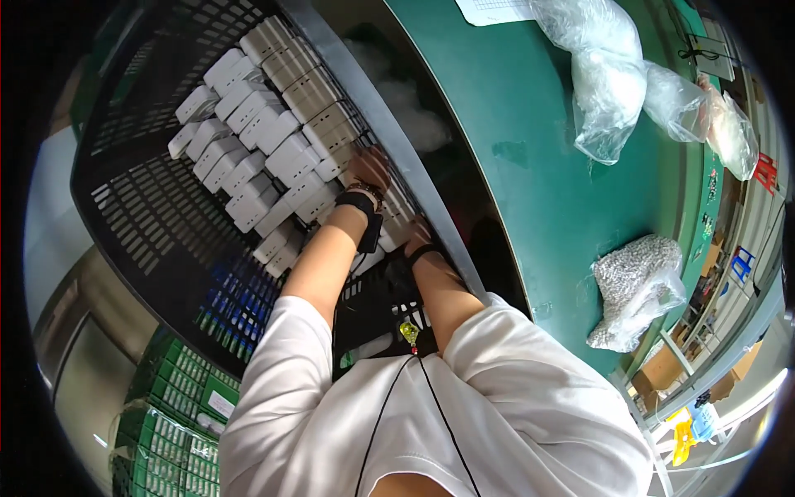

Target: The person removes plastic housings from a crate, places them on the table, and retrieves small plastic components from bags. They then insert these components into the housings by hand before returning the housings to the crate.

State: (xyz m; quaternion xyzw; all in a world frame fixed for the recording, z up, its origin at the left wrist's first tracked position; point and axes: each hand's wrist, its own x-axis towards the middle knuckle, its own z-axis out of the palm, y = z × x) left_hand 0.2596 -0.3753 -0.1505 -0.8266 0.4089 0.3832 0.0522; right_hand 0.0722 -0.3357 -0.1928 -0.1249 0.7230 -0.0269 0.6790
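Note:
A large black plastic crate [132, 195] holds several stacked rows of white plastic boxes with small slots [248, 108], which look like socket units. Both my hands are down inside it, by its right wall. My left hand [370, 170], with a dark band and a beaded bracelet at the wrist, is at the far end of a short row of white units [394, 217]. At the near end of that row is my right hand [419, 235], also with a dark wristband. The row lies between my two hands; shade and the units partly hide my fingers.
Right of the crate stands a green-topped table [530, 215] with a bag of small grey parts [633, 290], clear plastic bags [609, 91] and a paper sheet [497, 10]. Green trays of small white parts [178, 422] are at lower left. A yellow-green pendant [409, 333] hangs before me.

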